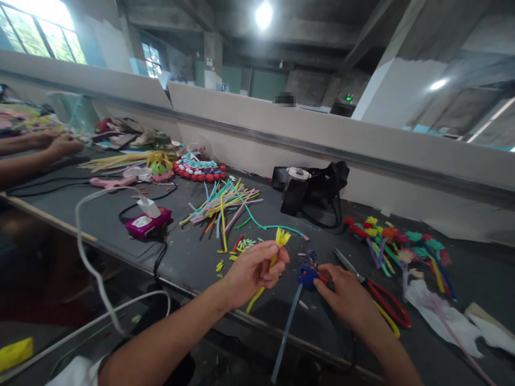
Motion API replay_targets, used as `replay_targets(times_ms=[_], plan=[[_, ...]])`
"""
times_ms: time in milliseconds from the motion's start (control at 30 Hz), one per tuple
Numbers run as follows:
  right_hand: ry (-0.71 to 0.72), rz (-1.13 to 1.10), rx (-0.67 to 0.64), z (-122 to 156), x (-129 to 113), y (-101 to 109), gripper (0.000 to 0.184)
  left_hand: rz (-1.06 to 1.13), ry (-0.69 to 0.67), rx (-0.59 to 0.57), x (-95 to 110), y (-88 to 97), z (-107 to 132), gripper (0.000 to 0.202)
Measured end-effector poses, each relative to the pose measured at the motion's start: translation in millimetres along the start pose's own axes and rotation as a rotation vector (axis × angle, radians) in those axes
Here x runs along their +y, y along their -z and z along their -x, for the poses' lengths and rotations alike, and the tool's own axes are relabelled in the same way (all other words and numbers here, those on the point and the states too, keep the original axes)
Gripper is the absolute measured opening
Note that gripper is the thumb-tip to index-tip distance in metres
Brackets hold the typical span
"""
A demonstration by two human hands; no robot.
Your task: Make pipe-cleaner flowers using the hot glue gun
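Pinched in my left hand (261,265) is a yellow pipe-cleaner flower (282,237), its petals upward and its yellow stem (255,301) hanging below my fist. My right hand (340,287) has thumb and fingers closed on the side of a blue hot glue gun (308,275) lying low over the table. A long translucent glue stick (287,327) sticks out of the gun toward me. Just right of that hand lie large scissors (388,303) with red handles, partly covered by it. Short yellow and green cut pieces (243,245) lie beyond my left hand.
Loose pipe cleaners (225,201) lie mid-table, near a purple power socket (148,222) with a white cable. A black bag (314,187) leans by the partition. Finished flowers (398,241) and crumpled white paper (442,316) are at right. Another person's hands (60,145) work at far left.
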State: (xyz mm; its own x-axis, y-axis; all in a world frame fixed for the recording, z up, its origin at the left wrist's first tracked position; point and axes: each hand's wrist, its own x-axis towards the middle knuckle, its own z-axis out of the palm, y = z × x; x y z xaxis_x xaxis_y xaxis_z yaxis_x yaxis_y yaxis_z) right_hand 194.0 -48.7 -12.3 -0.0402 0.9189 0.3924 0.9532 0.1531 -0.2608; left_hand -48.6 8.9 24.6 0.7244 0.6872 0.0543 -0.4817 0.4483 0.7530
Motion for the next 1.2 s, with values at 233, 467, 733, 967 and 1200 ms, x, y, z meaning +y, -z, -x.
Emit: replay_targets(times_ms=[233,467,733,967,1200], plan=[[-0.081,-0.174,0.022,-5,-18,12,0.017,-0.087,-0.015,0.002,0,-7.2,2,0.022],[0.013,-0.309,0.386,-2,-69,47,0.010,-0.284,-0.112,0.096,-8,-8.7,0,0.023],[0.139,-0.365,0.429,-2,-87,47,0.018,-0.372,-0.102,0.080,-12,-5.8,0,0.022],[0.173,-0.303,0.467,-5,-89,41,0.017,-0.400,-0.110,0.117,-12,-14.6,1,0.025],[0.192,-0.275,0.498,-6,-88,40,0.009,-0.410,-0.112,0.114,-12,-16.2,2,0.029]])
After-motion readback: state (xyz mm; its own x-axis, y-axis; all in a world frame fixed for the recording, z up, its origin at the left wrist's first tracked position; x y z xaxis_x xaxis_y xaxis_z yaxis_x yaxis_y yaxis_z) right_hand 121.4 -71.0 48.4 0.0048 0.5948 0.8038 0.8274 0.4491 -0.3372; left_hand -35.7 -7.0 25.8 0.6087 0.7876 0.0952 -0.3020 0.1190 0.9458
